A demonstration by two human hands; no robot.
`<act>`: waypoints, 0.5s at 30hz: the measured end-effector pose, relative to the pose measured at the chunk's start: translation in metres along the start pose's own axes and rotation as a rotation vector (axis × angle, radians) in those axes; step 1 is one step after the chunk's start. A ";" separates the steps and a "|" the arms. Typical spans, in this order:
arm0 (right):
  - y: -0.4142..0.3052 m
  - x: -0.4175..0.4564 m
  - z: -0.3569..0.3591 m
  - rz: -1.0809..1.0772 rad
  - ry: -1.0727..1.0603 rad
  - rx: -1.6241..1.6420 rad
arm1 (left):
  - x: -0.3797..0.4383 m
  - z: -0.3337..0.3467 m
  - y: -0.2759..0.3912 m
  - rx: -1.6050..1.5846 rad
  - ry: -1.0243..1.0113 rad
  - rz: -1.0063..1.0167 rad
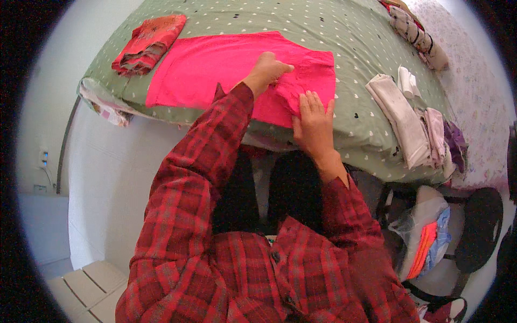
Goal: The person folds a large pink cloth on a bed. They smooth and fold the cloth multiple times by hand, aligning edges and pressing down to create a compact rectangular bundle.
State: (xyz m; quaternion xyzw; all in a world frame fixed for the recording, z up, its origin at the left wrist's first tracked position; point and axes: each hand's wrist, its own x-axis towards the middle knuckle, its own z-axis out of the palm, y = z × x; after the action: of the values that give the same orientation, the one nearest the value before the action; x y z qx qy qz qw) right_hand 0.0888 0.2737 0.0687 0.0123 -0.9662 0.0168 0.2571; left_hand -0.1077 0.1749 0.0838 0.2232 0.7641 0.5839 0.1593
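Observation:
A bright pink cloth garment (206,68) lies spread near the front edge of the bed, its exact kind hard to tell. My left hand (266,72) rests on its upper middle, thumb pointing right; the other fingertips are mostly hidden. Lower and further right, my right hand (316,121) lies palm down across the garment's near right part, fingers stretched and holding nothing. Small creases run through the fabric between both hands. Left of the garment sits a folded red patterned cloth (151,44), close beside its edge.
A green bedsheet (355,133) with white hearts covers the bed. Folded pale clothes (400,117) and a purple cloth (455,141) lie at the right. A rolled checked fabric (412,32) is at the far right. Below stands a chair (478,230) beside a bundle of clothes (424,242).

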 end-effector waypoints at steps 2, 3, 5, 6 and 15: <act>0.009 -0.010 0.005 -0.002 0.054 0.029 | 0.018 0.012 0.022 0.571 0.067 0.220; 0.008 -0.011 0.006 -0.012 0.085 0.055 | 0.028 0.016 0.024 0.594 0.111 0.336; 0.008 -0.012 0.007 -0.029 0.135 0.118 | 0.050 0.028 0.028 0.631 0.195 0.571; 0.009 -0.014 0.009 -0.032 0.147 0.130 | 0.059 0.035 0.032 0.629 0.133 0.553; 0.009 -0.019 0.010 -0.040 0.156 0.232 | 0.110 0.087 0.045 0.779 -0.160 0.315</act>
State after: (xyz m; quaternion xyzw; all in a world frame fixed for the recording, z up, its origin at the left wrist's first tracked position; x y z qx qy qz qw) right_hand 0.0995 0.2830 0.0502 0.0596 -0.9345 0.1242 0.3283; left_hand -0.1498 0.3141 0.1052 0.4255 0.8692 0.2498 0.0308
